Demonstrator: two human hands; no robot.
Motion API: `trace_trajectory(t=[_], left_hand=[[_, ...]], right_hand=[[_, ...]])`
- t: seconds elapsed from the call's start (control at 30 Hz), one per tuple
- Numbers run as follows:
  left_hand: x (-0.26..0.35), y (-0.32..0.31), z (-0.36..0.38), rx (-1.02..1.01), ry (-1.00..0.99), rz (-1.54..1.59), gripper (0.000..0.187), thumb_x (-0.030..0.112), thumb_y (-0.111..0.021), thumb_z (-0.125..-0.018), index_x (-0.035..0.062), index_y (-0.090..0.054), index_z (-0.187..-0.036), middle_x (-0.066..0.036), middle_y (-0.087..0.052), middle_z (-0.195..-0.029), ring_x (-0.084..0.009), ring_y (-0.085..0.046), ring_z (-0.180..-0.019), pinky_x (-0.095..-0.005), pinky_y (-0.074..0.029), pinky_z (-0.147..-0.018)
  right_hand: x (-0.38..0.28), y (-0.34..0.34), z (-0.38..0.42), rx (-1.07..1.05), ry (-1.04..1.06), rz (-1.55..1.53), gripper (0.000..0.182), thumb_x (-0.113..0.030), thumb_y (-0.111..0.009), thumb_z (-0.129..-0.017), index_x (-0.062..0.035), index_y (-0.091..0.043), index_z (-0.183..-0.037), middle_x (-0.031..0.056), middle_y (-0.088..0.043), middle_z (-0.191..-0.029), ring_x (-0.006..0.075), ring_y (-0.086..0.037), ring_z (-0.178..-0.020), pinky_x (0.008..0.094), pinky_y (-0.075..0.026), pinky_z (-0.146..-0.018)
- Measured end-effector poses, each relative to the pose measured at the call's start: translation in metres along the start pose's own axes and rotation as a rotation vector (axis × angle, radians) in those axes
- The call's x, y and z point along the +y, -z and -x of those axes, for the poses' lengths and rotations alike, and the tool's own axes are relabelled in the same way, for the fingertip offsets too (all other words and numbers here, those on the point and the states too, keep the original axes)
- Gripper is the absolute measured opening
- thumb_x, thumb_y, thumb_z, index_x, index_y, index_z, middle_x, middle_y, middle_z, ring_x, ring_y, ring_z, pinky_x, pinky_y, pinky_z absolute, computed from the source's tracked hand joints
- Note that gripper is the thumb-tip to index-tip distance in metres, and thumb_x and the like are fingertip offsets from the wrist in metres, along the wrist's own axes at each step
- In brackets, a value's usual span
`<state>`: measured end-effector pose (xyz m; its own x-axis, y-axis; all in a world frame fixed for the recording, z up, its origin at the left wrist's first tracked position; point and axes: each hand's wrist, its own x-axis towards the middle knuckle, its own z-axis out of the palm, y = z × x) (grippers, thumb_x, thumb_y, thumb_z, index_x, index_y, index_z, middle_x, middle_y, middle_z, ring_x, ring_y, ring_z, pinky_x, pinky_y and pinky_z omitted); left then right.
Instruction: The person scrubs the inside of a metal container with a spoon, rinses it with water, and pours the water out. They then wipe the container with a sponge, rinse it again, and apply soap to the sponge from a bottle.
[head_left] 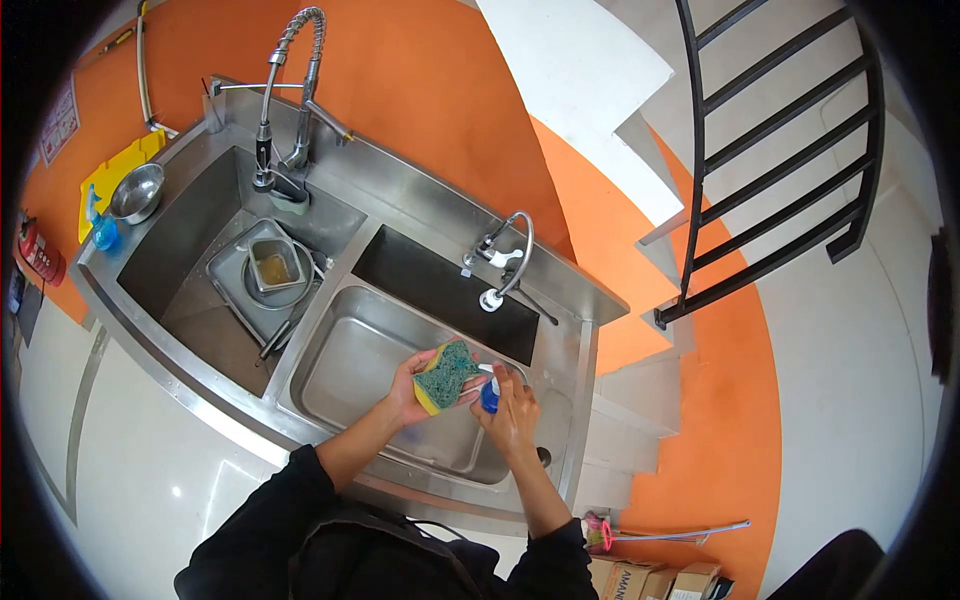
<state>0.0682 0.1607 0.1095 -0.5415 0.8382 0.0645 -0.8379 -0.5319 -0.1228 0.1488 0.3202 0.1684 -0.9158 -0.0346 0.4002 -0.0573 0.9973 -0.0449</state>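
A green and yellow scouring sponge (447,378) rests in my left hand (404,394), its rough green side facing up and my fingers around its edges. My right hand (514,414) grips a small blue spray bottle (489,397) with a white nozzle, which points at the sponge from close by. Most of the bottle is hidden by the fingers. Both hands are above a large rectangular steel pan (345,365) at the right part of the sink counter. Behind the hands, a curved tap (519,262) with a white lever rises from the counter's back.
The left basin (175,300) contains a tray (225,265), a square container (275,263) and other dishes under a spring-neck faucet (305,110). A steel bowl (138,193) and another blue spray bottle (103,232) stand on the left ledge. Stairs with a black railing (690,200) are at right.
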Motion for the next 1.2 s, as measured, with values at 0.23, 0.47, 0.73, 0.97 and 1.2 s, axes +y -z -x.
trace_trajectory(t=[0.23, 0.47, 0.73, 0.97, 1.2], left_hand=[[0.005, 0.011, 0.003, 0.141, -0.072, -0.073, 0.046, 0.035, -0.042, -0.092, 0.0282, -0.041, -0.138, -0.014, -0.051, -0.129, -0.0353, -0.050, -0.118, -0.0468, -0.039, -0.100], [-0.005, 0.012, 0.005, 0.148, -0.079, -0.096, 0.046, 0.030, -0.042, -0.093, 0.0271, -0.040, -0.139, -0.013, -0.052, -0.128, -0.0352, -0.051, -0.117, -0.0436, -0.042, -0.097], [-0.012, 0.001, 0.010, 0.124, -0.092, -0.152, 0.046, 0.029, -0.043, -0.092, 0.0231, -0.041, -0.138, -0.013, -0.055, -0.124, -0.0297, -0.056, -0.109, -0.0414, -0.042, -0.098], [-0.009, 0.025, -0.001, 0.182, -0.097, -0.151, 0.046, 0.031, -0.044, -0.092, 0.0198, -0.044, -0.136, -0.013, -0.057, -0.121, -0.0284, -0.057, -0.108, -0.0422, -0.042, -0.099], [-0.022, 0.035, -0.003, 0.214, -0.028, -0.085, 0.050, 0.033, -0.043, -0.093, 0.0033, -0.043, -0.133, -0.018, -0.051, -0.128, -0.0300, -0.054, -0.115, -0.0420, -0.042, -0.100]], right_hand=[[-0.009, 0.016, 0.019, -0.019, 0.049, -0.106, 0.077, -0.022, -0.075, -0.058, -0.0116, -0.045, -0.128, 0.0133, -0.058, -0.105, 0.0345, -0.059, -0.076, 0.0427, -0.051, -0.067], [-0.009, 0.010, 0.026, -0.015, 0.086, -0.046, 0.079, -0.022, -0.076, -0.057, -0.0086, -0.044, -0.128, 0.0138, -0.058, -0.100, 0.0342, -0.059, -0.074, 0.0428, -0.050, -0.064], [0.000, 0.002, 0.013, -0.097, -0.014, 0.012, 0.074, -0.025, -0.075, -0.058, -0.0138, -0.049, -0.127, 0.0098, -0.058, -0.107, 0.0343, -0.058, -0.072, 0.0422, -0.052, -0.059], [-0.012, 0.011, 0.022, -0.156, 0.051, -0.002, 0.074, -0.024, -0.076, -0.056, -0.0044, -0.049, -0.122, 0.0124, -0.059, -0.100, 0.0329, -0.059, -0.073, 0.0403, -0.050, -0.067], [0.022, -0.011, 0.034, -0.023, -0.261, -0.262, 0.074, -0.023, -0.077, -0.062, -0.0044, -0.043, -0.125, 0.0134, -0.060, -0.102, 0.0348, -0.061, -0.083, 0.0413, -0.050, -0.074]])
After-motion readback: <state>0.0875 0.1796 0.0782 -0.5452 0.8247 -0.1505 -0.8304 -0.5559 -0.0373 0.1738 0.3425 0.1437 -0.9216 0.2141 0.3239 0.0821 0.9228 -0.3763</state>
